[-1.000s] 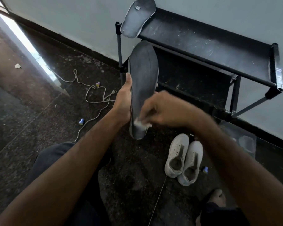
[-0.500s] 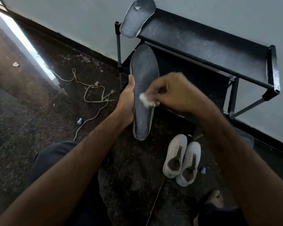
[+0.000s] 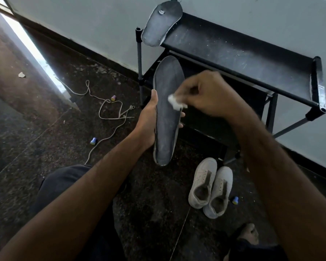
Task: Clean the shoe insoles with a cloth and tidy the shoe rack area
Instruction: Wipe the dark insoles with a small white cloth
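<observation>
1. Since a second ago the right hand [image 3: 207, 95] has carried the cloth [image 3: 175, 102] from the heel end of the insole [image 3: 167, 110] up to its middle; half a second ago it was already about there.
2. The dark insole stands nearly upright in the air in front of the shoe rack [image 3: 233, 53], toe end up, heel end down above the floor.
3. The left hand [image 3: 149, 123] grips the insole from behind at mid-length, thumb lying along the left edge, fingertips curling round the right edge.
4. The right hand's fingers are curled and pinch the small white cloth, which touches the insole's face near its right edge; the hand is blurred.
5. A second insole [image 3: 162, 25] lies across the left end of the rack's top shelf, its heel end hanging over the edge.
6. A pair of white sneakers [image 3: 211, 189] sits side by side on the floor, below the held insole and just in front of the rack.
7. White shoelaces [image 3: 109, 112] trail loose over the dark speckled floor to the left of the rack.
8. Small blue-and-yellow caps lie scattered: one [image 3: 93, 141] by the laces, another [image 3: 235, 200] just right of the sneakers.
9. The person's bare foot [image 3: 249, 234] shows at the lower right.
</observation>
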The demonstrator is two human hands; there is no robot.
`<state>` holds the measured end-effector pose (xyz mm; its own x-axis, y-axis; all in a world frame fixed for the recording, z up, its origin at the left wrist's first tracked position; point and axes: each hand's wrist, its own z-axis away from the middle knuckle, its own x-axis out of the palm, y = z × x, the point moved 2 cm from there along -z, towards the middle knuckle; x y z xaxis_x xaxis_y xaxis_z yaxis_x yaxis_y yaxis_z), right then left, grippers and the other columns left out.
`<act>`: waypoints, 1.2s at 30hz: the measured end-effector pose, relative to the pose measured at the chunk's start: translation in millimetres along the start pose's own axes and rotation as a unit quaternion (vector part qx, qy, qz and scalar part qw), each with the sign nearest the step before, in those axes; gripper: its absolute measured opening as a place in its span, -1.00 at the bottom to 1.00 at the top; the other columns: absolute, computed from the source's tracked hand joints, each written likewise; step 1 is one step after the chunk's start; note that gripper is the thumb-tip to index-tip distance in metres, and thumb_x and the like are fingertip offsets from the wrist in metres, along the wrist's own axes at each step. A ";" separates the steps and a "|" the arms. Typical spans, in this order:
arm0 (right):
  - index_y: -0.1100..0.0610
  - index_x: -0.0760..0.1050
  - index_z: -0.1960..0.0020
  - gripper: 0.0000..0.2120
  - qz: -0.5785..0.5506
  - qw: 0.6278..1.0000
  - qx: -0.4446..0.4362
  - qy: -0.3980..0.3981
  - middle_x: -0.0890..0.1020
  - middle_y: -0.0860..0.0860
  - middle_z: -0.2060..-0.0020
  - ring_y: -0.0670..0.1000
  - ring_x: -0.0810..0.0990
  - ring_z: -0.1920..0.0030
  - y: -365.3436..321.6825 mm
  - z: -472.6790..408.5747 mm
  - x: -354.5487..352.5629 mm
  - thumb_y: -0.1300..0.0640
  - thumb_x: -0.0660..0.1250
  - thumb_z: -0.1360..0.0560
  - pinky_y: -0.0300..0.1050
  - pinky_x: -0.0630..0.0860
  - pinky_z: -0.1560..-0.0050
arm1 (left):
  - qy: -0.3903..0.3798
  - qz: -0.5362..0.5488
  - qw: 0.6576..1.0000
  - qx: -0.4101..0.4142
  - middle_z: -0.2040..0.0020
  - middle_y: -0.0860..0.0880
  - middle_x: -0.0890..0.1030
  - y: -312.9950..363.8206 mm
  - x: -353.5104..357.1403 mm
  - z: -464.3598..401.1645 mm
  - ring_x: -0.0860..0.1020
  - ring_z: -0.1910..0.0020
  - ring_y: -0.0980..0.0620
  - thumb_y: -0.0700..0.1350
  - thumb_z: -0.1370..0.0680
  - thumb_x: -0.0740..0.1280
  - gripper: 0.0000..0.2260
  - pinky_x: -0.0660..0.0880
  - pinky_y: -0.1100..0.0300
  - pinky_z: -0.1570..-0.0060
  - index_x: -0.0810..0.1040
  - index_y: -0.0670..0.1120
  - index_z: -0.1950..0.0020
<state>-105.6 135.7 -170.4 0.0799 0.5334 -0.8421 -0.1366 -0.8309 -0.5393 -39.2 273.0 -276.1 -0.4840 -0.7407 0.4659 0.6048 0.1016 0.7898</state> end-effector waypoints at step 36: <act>-0.01 0.67 -0.04 -0.88 0.089 0.977 -0.008 -0.195 0.63 -0.16 0.02 -0.17 0.60 0.02 -17.3 30.2 57.4 0.15 0.39 -0.57 -0.24 0.54 -0.02 | 0.023 0.032 0.999 -0.008 -0.17 -0.20 0.68 3.9 -2.6 3.8 0.69 -0.10 -0.08 0.21 -0.70 0.02 -0.44 0.61 0.08 -0.12 0.55 -0.20 -0.29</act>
<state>-128.4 185.5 -209.2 -0.3272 0.3971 -0.8575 -0.0987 -0.9168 -0.3869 -38.0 277.9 -272.8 -0.4142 -0.7631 0.4961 0.6441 0.1394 0.7521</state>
